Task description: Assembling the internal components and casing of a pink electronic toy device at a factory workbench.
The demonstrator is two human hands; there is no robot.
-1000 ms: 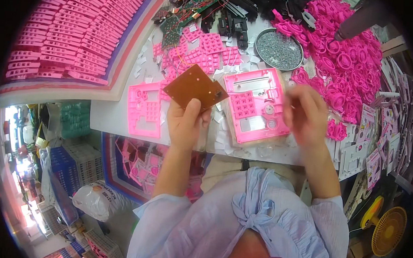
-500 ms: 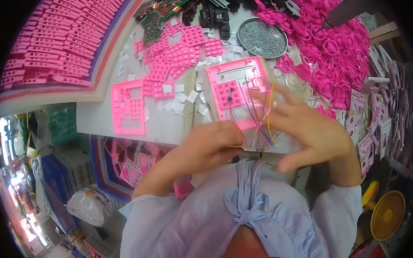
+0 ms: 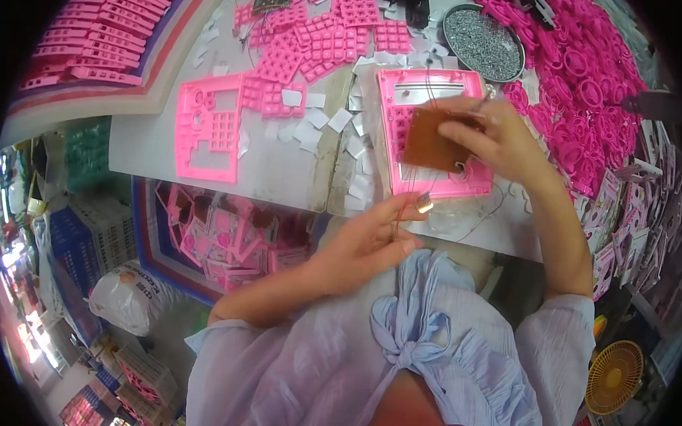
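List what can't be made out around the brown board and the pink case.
- Head view: the right hand covers part of the brown board.
- The board hides the middle of the pink case.
- Thin wires: ends too fine to trace.
- Left hand: small piece at its fingertips too small to identify.

A second pink frame (image 3: 210, 126) lies left, a screw dish (image 3: 482, 33) sits above, and a fan (image 3: 614, 376) stands lower right.
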